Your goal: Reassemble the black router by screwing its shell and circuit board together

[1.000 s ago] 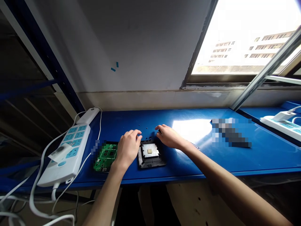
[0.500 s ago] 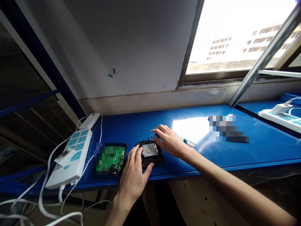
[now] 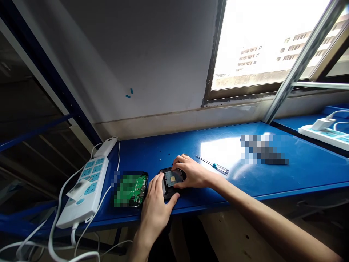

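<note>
A black plastic housing [image 3: 168, 194] lies near the table's front edge with a grey metal plate [image 3: 177, 174] in it. On the middle of the plate is a small tan square pad [image 3: 172, 179]. My left hand [image 3: 155, 203] holds the housing from the left, fingers along its left side and thumb at the front. My right hand [image 3: 195, 173] is closed at the plate's right part, with fingertips at its far edge and thumb at its near edge. Its fingers hide the housing's far right corner. Left of my left hand lies a green circuit board [image 3: 133, 185] in a black case, partly pixelated.
A screwdriver [image 3: 215, 166] with a blue-banded clear handle lies right of my right hand. Tiny screws [image 3: 160, 159] are scattered behind the housing. A white power strip [image 3: 81, 211] with cables stands at the left. A pixelated dark object [image 3: 272, 156] lies farther right.
My right hand has come down and toward me from behind the housing, and its fingers now close at the metal plate. The plate looks darker. My left hand stays on the housing.
</note>
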Demonstrator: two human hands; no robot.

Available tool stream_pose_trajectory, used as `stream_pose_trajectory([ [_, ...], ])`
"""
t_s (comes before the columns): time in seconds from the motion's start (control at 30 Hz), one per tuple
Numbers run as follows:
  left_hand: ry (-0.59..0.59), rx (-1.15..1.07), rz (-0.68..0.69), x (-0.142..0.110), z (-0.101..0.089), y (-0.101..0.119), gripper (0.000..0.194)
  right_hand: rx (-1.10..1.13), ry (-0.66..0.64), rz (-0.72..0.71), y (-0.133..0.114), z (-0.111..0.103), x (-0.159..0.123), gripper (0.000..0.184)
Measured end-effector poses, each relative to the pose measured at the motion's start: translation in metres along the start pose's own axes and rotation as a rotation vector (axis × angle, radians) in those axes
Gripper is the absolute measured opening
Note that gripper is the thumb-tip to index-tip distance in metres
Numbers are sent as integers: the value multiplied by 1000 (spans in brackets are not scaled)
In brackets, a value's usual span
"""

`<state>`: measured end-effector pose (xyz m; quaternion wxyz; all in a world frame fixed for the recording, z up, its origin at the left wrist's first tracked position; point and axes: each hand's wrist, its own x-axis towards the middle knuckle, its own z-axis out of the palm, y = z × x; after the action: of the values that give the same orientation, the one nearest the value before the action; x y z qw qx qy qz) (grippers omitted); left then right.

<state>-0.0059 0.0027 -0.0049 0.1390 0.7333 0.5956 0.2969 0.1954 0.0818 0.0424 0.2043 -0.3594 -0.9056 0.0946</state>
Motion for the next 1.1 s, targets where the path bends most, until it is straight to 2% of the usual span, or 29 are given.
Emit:
stream_pose_trajectory([
  [0.3, 25, -64, -10, 1, -1, 0, 64, -40, 316, -125, 5, 16, -15, 48],
  [0.4, 28, -70, -66, 4, -3, 2, 64, -75, 383, -185, 4, 17, -17, 48],
  [0.47, 58, -52, -60, 9, -6, 4, 61, -94, 398, -207, 3, 17, -18, 49],
  [0.53, 76, -41, 10, 14, -9, 5, 59, -110, 404, -215, 2, 16, -18, 49],
  [0.73, -45, -51, 237, 32, -20, 1, 51, -164, 390, -255, 1, 14, -19, 51],
  [0.9, -66, -57, 305, 40, -28, 0, 45, -167, 390, -267, 1, 14, -19, 48],
  [1.1, -24, -66, 343, 44, -42, -1, 46, -127, 370, -205, 2, 8, -22, 50],
])
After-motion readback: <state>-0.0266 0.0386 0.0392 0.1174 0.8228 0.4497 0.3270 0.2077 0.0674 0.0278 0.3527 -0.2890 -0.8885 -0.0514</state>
